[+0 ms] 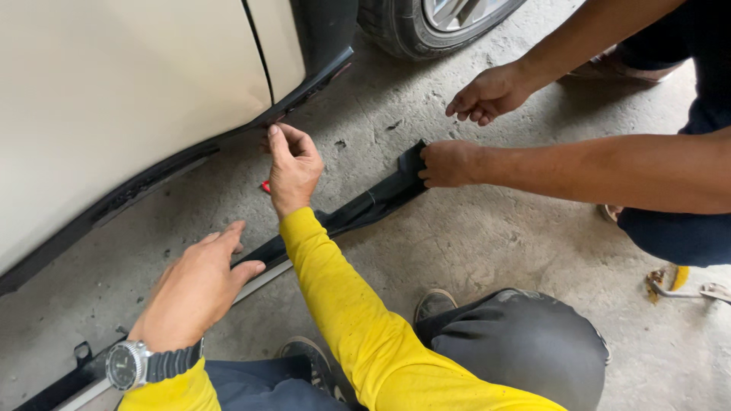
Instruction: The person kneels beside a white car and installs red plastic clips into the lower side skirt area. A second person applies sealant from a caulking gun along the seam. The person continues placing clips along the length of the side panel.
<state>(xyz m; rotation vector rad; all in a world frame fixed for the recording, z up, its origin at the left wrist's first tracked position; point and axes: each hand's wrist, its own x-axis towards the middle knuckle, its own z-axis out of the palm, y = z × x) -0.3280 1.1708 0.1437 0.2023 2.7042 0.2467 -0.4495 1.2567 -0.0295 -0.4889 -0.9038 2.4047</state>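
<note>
Hands: left (pixel 199 288) on black trim strip (pixel 365 207), right (pixel 292 167) at sill (pixel 152 179).

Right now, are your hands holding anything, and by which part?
Left hand rests on the black trim strip on the floor; right hand fingers touch the car's lower sill edge. Neither grips.

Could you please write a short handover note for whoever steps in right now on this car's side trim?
Left hand: open, palm down on the long black trim strip lying on the concrete floor.
Right hand: fingers pinched at the lower edge of the white car body, by the black sill; what the grip holds cannot be made out.
A co-worker's hand grips the strip's far end; their other hand hovers open.
Done: strip is off the car, on the floor.
Left: strip not mounted.
</note>
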